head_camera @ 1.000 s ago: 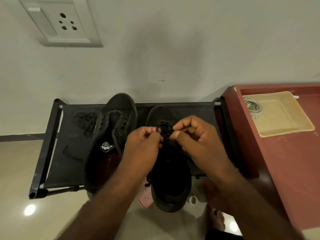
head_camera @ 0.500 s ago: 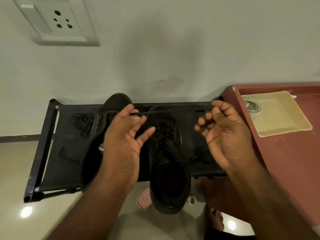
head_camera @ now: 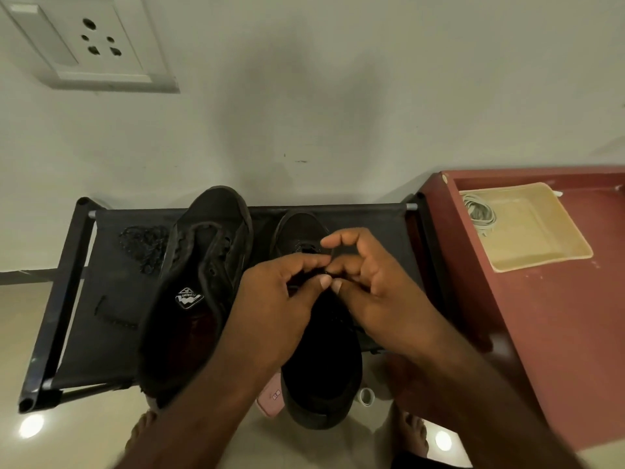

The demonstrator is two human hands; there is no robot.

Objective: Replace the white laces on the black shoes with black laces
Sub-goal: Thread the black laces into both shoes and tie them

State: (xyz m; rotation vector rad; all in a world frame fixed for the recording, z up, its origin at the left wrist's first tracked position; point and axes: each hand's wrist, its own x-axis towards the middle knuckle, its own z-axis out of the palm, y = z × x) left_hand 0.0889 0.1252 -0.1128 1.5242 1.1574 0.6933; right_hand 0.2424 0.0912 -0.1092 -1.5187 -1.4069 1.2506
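Your left grip [head_camera: 280,309] and right grip [head_camera: 382,292] both pinching the black lace [head_camera: 325,271], held over the black shoe [head_camera: 321,384] on the rack [head_camera: 81,299], second shoe [head_camera: 199,265] just beside it to the left, white laces [head_camera: 480,214] coiled in the tray [head_camera: 541,262] on the table [head_camera: 558,333].

Bare left hand [head_camera: 280,299], right hand [head_camera: 375,286], feet [head_camera: 414,434]

No wording could be read for certain. A white diamond-shaped badge [head_camera: 189,297] sat inside the black shoe [head_camera: 206,252] on the left (small letters ran across it above a wavy mark, too blurred to make out). A pink object [head_camera: 270,399] below the shoes carried a tiny red-and-white mark, equally illegible.
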